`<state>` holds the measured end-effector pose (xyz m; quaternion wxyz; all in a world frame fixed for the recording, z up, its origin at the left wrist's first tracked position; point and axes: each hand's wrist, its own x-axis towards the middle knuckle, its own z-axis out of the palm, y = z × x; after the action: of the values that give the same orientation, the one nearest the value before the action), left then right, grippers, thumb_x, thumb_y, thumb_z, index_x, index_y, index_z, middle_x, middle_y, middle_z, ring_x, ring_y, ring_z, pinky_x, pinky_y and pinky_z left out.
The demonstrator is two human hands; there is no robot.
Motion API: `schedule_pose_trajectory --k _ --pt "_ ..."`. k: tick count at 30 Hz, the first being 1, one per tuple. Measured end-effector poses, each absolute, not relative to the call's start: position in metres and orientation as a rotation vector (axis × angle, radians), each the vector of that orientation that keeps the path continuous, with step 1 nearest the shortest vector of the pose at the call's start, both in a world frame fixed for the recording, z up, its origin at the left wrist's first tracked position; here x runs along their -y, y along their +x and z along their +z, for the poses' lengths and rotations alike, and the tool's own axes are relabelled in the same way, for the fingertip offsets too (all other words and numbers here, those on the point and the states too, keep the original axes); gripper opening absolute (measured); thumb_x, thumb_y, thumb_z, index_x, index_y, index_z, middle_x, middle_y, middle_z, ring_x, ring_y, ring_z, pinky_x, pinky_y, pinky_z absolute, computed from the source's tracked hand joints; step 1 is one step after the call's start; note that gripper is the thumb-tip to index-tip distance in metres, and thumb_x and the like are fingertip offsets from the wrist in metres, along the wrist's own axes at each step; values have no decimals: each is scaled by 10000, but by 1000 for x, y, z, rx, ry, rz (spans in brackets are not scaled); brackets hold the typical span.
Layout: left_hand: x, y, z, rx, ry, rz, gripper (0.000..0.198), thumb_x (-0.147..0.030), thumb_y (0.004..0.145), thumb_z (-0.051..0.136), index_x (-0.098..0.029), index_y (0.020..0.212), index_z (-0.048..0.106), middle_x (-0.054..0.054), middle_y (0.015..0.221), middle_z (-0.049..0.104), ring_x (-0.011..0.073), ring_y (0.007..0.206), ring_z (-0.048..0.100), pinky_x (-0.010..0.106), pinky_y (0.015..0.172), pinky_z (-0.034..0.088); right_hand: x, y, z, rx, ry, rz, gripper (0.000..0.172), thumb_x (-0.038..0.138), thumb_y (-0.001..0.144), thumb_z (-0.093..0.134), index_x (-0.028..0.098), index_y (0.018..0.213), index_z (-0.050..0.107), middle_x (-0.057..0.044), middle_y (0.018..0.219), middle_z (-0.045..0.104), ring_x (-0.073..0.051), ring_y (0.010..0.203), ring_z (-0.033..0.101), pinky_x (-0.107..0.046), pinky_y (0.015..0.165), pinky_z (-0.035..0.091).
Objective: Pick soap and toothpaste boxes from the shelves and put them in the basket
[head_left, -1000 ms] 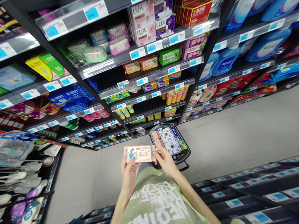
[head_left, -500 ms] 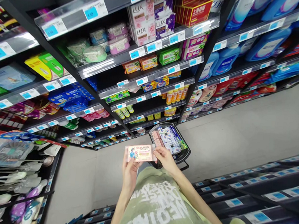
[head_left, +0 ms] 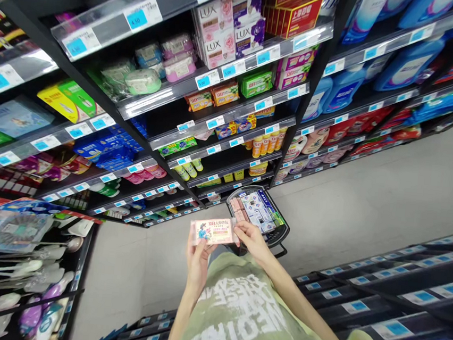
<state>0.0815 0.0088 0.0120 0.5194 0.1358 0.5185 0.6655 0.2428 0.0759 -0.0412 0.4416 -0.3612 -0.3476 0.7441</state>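
A pale pink pack of bar soap [head_left: 217,232] with a printed label is held in front of my shirt, its label side facing up at me. My left hand [head_left: 198,261] grips its left end, with the thumb on the front. The fingers of my right hand [head_left: 250,240] pinch the clear wrapper at its right end. Just beyond my right hand, a black shopping basket [head_left: 283,232] stands on the floor. Inside it are pink packs [head_left: 238,209] and a large white-and-blue package [head_left: 258,210].
Shelves ahead carry LUX soap boxes [head_left: 215,35], a green soap pack [head_left: 258,84] and blue detergent bottles [head_left: 345,88]. Hanging brushes [head_left: 36,269] are on a rack at the left. A low shelf with price tags [head_left: 357,305] runs behind me on the right. Grey floor [head_left: 369,189] lies between.
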Motion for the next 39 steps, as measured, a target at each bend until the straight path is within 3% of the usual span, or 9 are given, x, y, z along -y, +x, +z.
schedule_pose_trajectory --k 8,16,23,39 --pt "-8 82 8 -1341 446 1611 794 -320 700 872 -256 1424 551 106 1170 729 247 988 724 365 841 618 -77 243 -46 888 -947 1819 430 585 739 788 205 816 601 61 615 566 -92 473 500 -244 486 432" --pt "-7 80 4 -1356 411 1610 820 -307 676 889 -281 1425 555 103 1214 714 247 999 723 372 851 618 -76 241 -65 1065 -986 1715 401 605 840 678 214 860 589 25 736 608 -120 554 566 -268 525 515" --pt "-9 79 6 -1319 411 1606 827 -295 708 862 -281 1461 520 105 1190 720 235 992 719 370 851 615 -77 242 -55 1070 -1002 1723 439 638 804 690 215 853 584 35 702 589 -125 532 570 -261 487 500" --pt "-8 76 6 -1308 321 1583 862 -266 690 855 -326 1472 497 48 1068 750 197 855 737 370 820 619 -77 246 -40 1172 -1109 1709 270 450 818 684 203 880 594 22 677 611 -122 531 560 -244 470 495"
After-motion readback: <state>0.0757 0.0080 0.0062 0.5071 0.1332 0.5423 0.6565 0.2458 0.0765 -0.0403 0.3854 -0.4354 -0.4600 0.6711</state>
